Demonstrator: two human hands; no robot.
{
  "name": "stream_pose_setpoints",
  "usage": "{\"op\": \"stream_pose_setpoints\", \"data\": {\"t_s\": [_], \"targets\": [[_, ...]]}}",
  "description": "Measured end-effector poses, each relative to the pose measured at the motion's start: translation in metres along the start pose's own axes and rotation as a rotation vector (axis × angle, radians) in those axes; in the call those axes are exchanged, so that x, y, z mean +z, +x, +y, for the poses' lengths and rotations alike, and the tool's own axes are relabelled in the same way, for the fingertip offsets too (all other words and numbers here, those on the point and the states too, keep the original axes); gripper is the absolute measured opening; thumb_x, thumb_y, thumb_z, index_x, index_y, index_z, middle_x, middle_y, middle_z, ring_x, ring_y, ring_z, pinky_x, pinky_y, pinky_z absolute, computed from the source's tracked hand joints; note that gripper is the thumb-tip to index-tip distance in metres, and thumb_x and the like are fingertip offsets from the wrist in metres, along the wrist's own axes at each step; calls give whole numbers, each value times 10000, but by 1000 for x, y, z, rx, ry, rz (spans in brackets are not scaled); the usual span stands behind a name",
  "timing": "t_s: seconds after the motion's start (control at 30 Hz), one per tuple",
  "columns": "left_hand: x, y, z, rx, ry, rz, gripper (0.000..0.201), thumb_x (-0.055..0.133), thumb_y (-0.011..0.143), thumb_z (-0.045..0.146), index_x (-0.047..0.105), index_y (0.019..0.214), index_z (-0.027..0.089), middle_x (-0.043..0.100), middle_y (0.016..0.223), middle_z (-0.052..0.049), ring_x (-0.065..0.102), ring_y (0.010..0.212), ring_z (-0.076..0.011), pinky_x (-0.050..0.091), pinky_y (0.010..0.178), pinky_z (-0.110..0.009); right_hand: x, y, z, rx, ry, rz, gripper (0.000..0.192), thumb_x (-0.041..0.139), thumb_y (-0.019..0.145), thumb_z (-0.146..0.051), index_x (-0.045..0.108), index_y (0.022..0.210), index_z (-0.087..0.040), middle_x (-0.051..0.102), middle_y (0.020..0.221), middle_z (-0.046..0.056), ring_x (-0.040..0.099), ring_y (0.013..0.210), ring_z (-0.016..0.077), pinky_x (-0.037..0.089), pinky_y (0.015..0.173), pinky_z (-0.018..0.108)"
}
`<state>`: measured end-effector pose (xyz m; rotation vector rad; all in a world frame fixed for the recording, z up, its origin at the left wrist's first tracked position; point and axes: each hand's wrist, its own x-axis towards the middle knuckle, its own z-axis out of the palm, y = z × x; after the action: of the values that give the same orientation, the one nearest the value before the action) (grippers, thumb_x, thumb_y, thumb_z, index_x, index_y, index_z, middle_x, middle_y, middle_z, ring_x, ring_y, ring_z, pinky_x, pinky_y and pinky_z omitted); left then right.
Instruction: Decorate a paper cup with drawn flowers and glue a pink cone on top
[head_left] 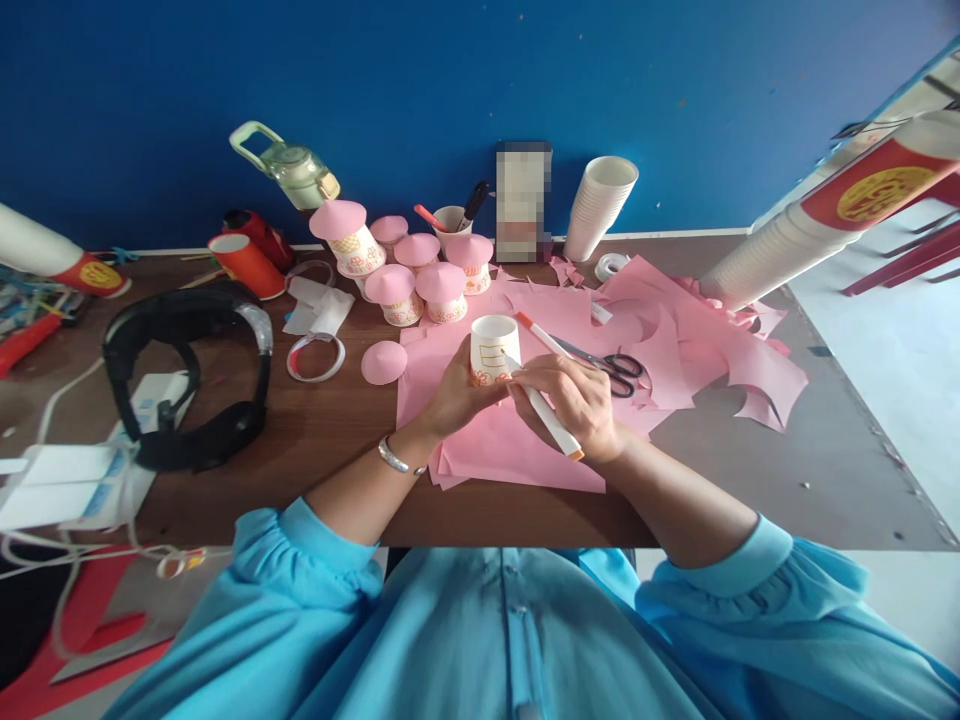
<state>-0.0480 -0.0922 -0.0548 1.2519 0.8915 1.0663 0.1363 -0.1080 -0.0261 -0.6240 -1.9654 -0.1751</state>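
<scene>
My left hand (455,390) grips a white paper cup (493,345) turned upside down over the pink paper sheets (517,440). A yellow rectangle outline is drawn on the cup's side. My right hand (577,400) holds a white marker (551,418) with its tip against the cup. A second, orange-capped marker (541,334) lies just behind on the pink paper. Black-handled scissors (611,366) lie right of my right hand.
Several cups with pink paper caps (420,270) stand behind, and a loose pink cone (383,362) lies at left. Stacks of white cups (600,205) lean at right, a tape roll (611,266) beside them. A black headset (187,375), tape rings (315,355) and a pen cup (450,220) sit around.
</scene>
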Motion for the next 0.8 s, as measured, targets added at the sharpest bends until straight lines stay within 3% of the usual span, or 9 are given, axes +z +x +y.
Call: {"op": "stream_pose_setpoints", "data": {"t_s": [0.27, 0.8], "targets": [[0, 0, -1, 11, 22, 10, 689, 980, 662, 502, 558, 1129, 220, 673, 996, -24, 640, 890, -194, 571, 763, -329, -2, 5, -1, -9, -57, -7, 129, 627, 1016, -137, 606, 1114, -219, 744, 857, 21, 723, 691, 150, 601, 601, 276], [-1, 0, -1, -19, 40, 18, 626, 960, 702, 472, 578, 1130, 221, 648, 1006, -15, 609, 900, -190, 527, 778, -329, 1, 4, -5, 10, -62, -18, 158, 622, 978, -77, 575, 1011, -225, 694, 767, -12, 669, 615, 132, 544, 564, 254]]}}
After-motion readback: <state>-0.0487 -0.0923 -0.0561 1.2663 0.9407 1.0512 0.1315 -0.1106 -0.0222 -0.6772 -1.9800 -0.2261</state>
